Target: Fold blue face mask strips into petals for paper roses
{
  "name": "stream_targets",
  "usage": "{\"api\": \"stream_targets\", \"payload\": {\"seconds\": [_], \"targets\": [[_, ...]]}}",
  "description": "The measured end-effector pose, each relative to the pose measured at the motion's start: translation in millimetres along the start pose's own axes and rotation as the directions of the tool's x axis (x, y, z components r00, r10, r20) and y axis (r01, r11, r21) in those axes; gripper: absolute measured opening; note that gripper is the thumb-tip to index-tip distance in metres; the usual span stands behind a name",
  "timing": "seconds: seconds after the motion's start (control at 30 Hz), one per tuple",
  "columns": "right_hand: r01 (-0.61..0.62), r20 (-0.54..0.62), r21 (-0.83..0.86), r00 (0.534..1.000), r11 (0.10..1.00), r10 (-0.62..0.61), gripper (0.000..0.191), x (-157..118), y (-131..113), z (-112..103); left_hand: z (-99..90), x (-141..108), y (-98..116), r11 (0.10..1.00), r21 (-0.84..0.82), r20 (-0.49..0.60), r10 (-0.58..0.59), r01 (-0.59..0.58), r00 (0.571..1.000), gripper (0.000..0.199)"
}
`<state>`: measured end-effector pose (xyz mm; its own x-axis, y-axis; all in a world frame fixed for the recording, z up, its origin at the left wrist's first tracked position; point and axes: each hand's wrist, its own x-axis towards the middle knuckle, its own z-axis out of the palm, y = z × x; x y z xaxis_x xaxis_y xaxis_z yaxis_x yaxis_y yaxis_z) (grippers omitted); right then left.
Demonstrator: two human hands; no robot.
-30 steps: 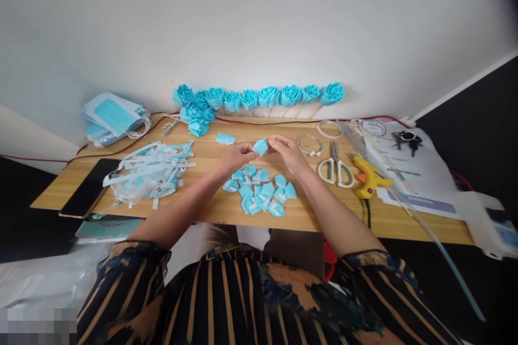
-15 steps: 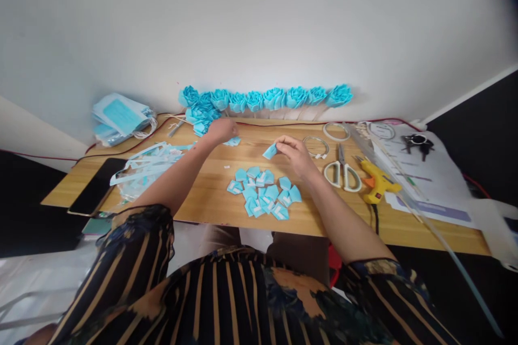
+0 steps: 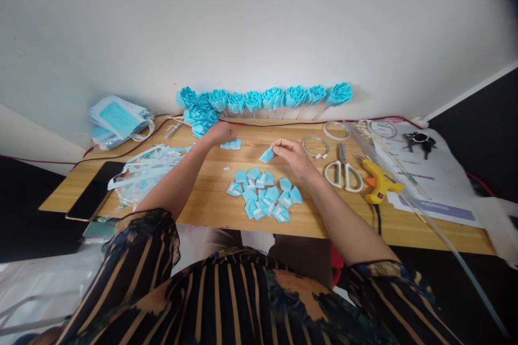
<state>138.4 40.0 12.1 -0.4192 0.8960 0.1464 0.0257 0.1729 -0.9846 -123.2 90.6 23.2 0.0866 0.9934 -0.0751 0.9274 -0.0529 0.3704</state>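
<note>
My right hand (image 3: 292, 154) pinches a folded blue fabric piece (image 3: 266, 155) between thumb and fingers, just above the table. Behind the small stack of blue pieces (image 3: 231, 144), my left hand (image 3: 222, 132) is closed with its fingers curled in. Whatever it may hold is hidden. Between my forearms lies a loose group of blue petal-shaped pieces (image 3: 272, 192), several with white strips on them. Finished blue fabric flowers (image 3: 273, 98) on pale stems stand in a row along the wall, and more flowers (image 3: 201, 114) are bunched beside my left hand.
White-handled scissors (image 3: 343, 170), a yellow glue gun (image 3: 380, 180) and tape rolls (image 3: 316, 146) lie at right, near keys (image 3: 421, 140) on papers. At left are a phone (image 3: 96, 190), cut strips (image 3: 148, 164) and stacked face masks (image 3: 120, 118). A cord runs along the back.
My left hand has shifted slightly, and more of the small stack of blue pieces shows. My right hand keeps its blue piece, almost in the same place.
</note>
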Motion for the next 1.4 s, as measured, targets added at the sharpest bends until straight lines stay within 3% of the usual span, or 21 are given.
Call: {"api": "stream_targets", "payload": {"seconds": [0.1, 0.23, 0.37, 0.53, 0.73, 1.4], "targets": [[0.008, 0.008, -0.020, 1.000, 1.000, -0.008, 0.018, -1, -2, -1, -6.9, -17, 8, 0.971, -0.220, -0.053, 0.079, -0.089, 0.995, 0.009], [0.022, 0.034, -0.031, 0.999, 0.999, -0.021, 0.019, -3, -6, 0, -6.2, -43, 20, 0.837, -0.502, -0.101, 0.192, -0.217, 0.976, 0.020], [0.016, 0.066, -0.062, 0.998, 0.998, -0.012, 0.021, -4, -8, 1, 1.0, -57, 30, 0.737, -0.616, -0.089, 0.285, -0.278, 0.954, 0.023], [0.009, 0.120, -0.074, 0.993, 0.997, 0.000, 0.021, -5, -9, 4, 6.1, -66, 37, 0.699, -0.600, -0.127, 0.396, -0.388, 0.909, 0.023], [-0.010, 0.129, -0.045, 0.992, 0.999, 0.016, 0.020, -5, -7, 8, 9.9, -73, 39, 0.732, -0.497, -0.219, 0.414, -0.466, 0.884, 0.029], [-0.041, 0.122, -0.051, 0.991, 0.998, 0.047, 0.018, -3, 0, 12, 12.2, -77, 46, 0.739, -0.433, -0.237, 0.460, -0.517, 0.856, 0.035]]}}
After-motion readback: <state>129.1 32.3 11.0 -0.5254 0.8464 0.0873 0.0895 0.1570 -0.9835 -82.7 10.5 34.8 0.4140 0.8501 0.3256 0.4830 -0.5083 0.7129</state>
